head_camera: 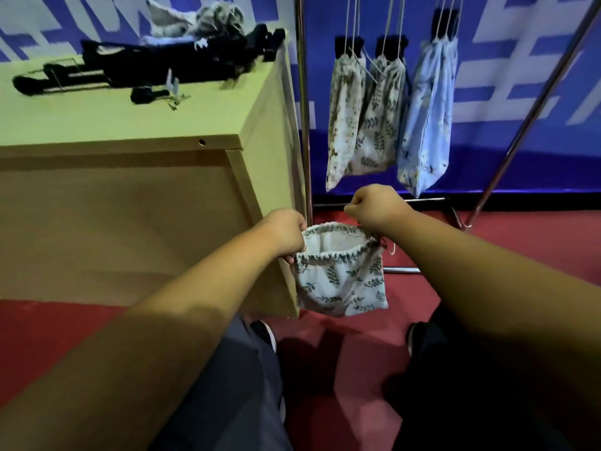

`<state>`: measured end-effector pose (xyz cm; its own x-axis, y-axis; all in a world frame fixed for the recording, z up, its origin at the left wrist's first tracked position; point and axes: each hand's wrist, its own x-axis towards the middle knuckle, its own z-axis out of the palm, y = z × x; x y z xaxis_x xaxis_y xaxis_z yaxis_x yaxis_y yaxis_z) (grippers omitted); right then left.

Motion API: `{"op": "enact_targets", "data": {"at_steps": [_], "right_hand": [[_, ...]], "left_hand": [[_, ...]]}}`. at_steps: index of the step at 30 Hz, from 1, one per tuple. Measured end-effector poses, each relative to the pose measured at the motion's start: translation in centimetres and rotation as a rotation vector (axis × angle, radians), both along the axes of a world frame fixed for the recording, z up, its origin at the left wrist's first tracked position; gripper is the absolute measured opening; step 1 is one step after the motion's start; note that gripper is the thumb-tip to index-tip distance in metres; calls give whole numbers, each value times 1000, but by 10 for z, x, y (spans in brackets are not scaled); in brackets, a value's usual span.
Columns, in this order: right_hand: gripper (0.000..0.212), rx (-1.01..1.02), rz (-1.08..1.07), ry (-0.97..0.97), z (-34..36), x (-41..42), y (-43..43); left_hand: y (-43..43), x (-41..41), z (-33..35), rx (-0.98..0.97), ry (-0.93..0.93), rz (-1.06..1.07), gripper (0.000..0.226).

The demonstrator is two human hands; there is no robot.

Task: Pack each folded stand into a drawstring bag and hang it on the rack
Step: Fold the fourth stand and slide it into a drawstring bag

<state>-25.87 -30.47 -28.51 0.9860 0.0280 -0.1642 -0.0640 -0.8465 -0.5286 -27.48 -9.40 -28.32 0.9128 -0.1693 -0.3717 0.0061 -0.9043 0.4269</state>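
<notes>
Fingers (292, 256) of the left hand (286, 236) curl round the left rim of the bag (341, 281); the stands (156, 65) lie up-left on the desk (97, 122), long axes roughly left to right, well apart from it. Bag hangs mouth-up between both hands. Right hand (379, 206) pinches the right rim by the cord. Left hand looks nearer the stands; rack (304, 125) stands right.

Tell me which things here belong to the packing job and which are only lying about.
Job: leaf-print bag, held by left hand and right hand; black folded stands on the table; spare bags behind them; rack with hung bags.
Lying about: small metal bits beside the stands; blue banner; red floor.
</notes>
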Motion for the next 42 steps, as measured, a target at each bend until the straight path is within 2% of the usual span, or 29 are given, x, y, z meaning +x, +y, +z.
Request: {"op": "enact_targets", "data": {"at_steps": [4,7,11,15,18,21,24,28,31,34,38,42], "right_hand": [[29,-1,-21,101,-40,13,-10],[32,-73,30,226,-54,25,-10],[30,-192,62,289,-72,45,-6],[33,-261,65,320,-83,62,0],[37,-305,85,368,-86,69,7],[20,-249,107,435,-93,71,13],[27,-207,104,485,-97,73,18],[26,-145,78,482,-97,73,17],[31,-89,55,470,-92,66,16],[34,-42,36,425,-82,49,19],[32,173,-32,382,-63,31,28],[24,396,-84,304,-11,23,37]], "left_hand": [[-3,16,-48,43,74,-12,20],[-3,26,-68,33,145,6,20],[-11,46,-82,59,184,17,15],[-23,61,-92,239,120,-47,21],[-32,65,-96,345,157,-126,25],[-38,68,-100,407,122,-189,30],[-40,67,-100,400,104,-189,37],[-35,63,-95,425,126,-242,31],[-31,56,-89,380,112,-228,30],[-25,44,-78,250,128,-170,28],[-13,31,-57,-72,248,7,17],[-3,24,-4,-354,254,94,17]]}}
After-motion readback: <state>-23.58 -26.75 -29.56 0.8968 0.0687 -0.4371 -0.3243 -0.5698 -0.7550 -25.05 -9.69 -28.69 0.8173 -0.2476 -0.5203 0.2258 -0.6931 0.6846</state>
